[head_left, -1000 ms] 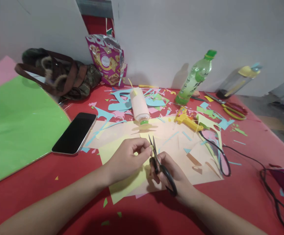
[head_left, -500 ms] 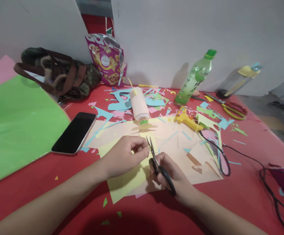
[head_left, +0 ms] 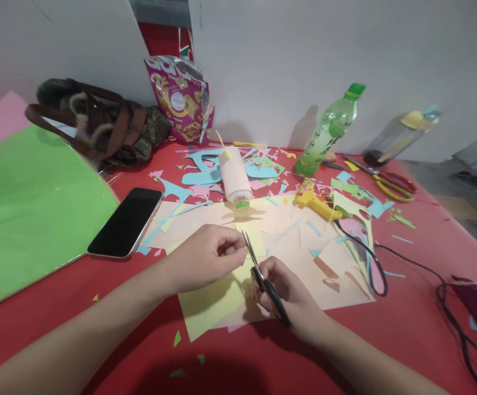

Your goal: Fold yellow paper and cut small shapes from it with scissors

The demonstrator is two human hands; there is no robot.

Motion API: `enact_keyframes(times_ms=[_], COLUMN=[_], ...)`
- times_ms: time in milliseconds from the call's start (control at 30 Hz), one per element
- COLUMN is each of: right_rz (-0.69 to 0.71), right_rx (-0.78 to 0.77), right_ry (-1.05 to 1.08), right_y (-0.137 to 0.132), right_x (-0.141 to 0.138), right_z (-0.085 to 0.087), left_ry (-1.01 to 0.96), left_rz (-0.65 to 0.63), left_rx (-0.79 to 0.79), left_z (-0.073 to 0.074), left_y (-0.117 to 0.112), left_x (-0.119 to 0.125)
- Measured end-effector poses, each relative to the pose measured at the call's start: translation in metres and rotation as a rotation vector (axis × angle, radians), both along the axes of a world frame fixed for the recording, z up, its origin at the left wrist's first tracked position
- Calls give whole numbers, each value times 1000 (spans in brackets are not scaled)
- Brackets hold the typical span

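Note:
My right hand (head_left: 287, 293) is wrapped round the black handles of a pair of scissors (head_left: 268, 282). The blades point up and away, a little parted, with their tips beside the fingertips of my left hand (head_left: 209, 258). Thumb and fingers of that left hand are pinched together; whatever they hold is too small or hidden to make out. Both hands are above pale yellow paper (head_left: 199, 315) and cream paper (head_left: 337, 291). Just beyond them lies a bottle wrapped in pale paper (head_left: 235, 174), its green cap toward me and a thin yellow strip at its far end.
A phone (head_left: 126, 224) and a large green sheet (head_left: 36, 214) lie left. Behind are a bag (head_left: 127, 129), a snack packet (head_left: 183, 101) and a green drink bottle (head_left: 324, 131). A yellow glue gun (head_left: 316, 204) with black cord, more scissors (head_left: 394, 185) and paper scraps lie right.
The scissors' blades have drawn closer together and swung slightly left. My left hand has shifted a little to the left, still pinched.

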State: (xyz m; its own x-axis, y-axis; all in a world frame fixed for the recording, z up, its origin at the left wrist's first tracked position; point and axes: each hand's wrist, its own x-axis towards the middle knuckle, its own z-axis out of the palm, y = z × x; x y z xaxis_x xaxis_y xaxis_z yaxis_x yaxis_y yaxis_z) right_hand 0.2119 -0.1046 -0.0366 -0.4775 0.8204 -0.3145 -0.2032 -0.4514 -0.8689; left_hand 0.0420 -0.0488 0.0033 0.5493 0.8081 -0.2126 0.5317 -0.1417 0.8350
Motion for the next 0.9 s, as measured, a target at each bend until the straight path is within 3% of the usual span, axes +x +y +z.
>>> enact_keyframes(times_ms=[233, 567, 900], right_rz=[-119, -186, -360], right_rx=[-21, 71, 89], right_ry=[-50, -40, -27], right_y=[2, 4, 6], right_x=[-1, 0, 1], right_z=[-3, -3, -6], left_ry=[-20, -51, -12], left_rz=[-7, -47, -111], left_rx=[-10, -161, -146], left_z=[-1, -2, -11], left_y=[1, 0, -1], left_x=[-1, 3, 6])
